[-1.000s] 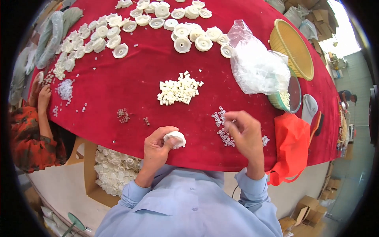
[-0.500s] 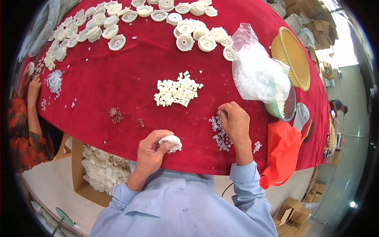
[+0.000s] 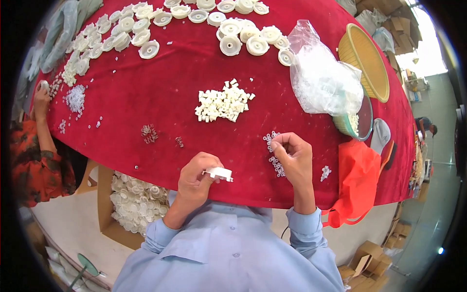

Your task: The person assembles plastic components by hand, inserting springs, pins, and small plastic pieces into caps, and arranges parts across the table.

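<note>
My left hand grips a white round plastic part by its side, just above the near edge of the red cloth. The part is turned nearly edge-on, with small tabs along its rim. Over a scatter of small whitish rings hovers my right hand, thumb and forefinger pinched together. Whatever sits between those fingertips is too small to make out. Beyond both hands lies a heap of cream plastic pieces. Small metal springs rest in a cluster to the left, with several more nearby.
Many white round parts spread along the far side. At right are a clear bag, a green-rimmed bowl, a yellow basket and a red cloth bag. A co-worker's hand works at left. Below stands a carton of white parts.
My left hand has tilted the white part from face-up to nearly edge-on. My right hand has turned, its thumb and forefinger pinched by the rings. The whole view has shifted slightly.
</note>
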The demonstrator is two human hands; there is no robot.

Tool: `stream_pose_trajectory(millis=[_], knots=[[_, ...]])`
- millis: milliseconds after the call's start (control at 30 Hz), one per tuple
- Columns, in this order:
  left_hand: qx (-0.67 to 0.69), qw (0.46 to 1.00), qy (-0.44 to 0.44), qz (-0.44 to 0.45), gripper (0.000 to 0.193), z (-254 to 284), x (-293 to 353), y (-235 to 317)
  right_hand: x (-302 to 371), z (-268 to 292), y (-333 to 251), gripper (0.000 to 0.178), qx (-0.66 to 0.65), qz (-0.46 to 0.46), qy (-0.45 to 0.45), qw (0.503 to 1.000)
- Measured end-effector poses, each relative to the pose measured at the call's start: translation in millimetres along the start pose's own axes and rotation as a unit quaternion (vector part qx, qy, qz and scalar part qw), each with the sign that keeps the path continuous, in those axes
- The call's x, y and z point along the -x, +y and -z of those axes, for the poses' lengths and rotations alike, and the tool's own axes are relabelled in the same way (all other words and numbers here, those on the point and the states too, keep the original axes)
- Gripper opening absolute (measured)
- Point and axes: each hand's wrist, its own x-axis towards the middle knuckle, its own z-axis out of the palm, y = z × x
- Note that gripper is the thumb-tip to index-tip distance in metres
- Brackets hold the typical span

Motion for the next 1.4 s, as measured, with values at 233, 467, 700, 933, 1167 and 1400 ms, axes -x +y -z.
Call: stream_pose_trajectory(millis=[233, 467, 700, 933, 1167, 1400], knots=[[-0.097, 0.975, -0.101, -0.171, 0.051, -17, 2, 33, 55, -26, -35, 0.005, -0.104, 0.038, -0.158, 0.981], [-0.152, 0.958, -0.160, -0.185, 0.049, -20, 7, 38, 74, -19, -22, 0.008, -0.138, 0.030, -0.162, 0.977], [-0.177, 0.945, -0.155, -0.225, 0.034, -34, 11, 33, 88, -13, -16, 0.008, -0.113, 0.090, -0.125, 0.981], [-0.174, 0.952, -0.153, -0.200, 0.030, -37, 14, 35, 87, -1, -7, 0.015, -0.194, 0.019, -0.220, 0.956], [-0.244, 0.934, -0.154, -0.210, 0.025, -38, 17, 43, 87, -9, 5, 0.018, -0.208, 0.014, -0.210, 0.955], [-0.235, 0.934, -0.134, -0.234, 0.022, -40, 17, 43, 85, -6, -4, 0.019, -0.144, 0.047, -0.185, 0.971]])
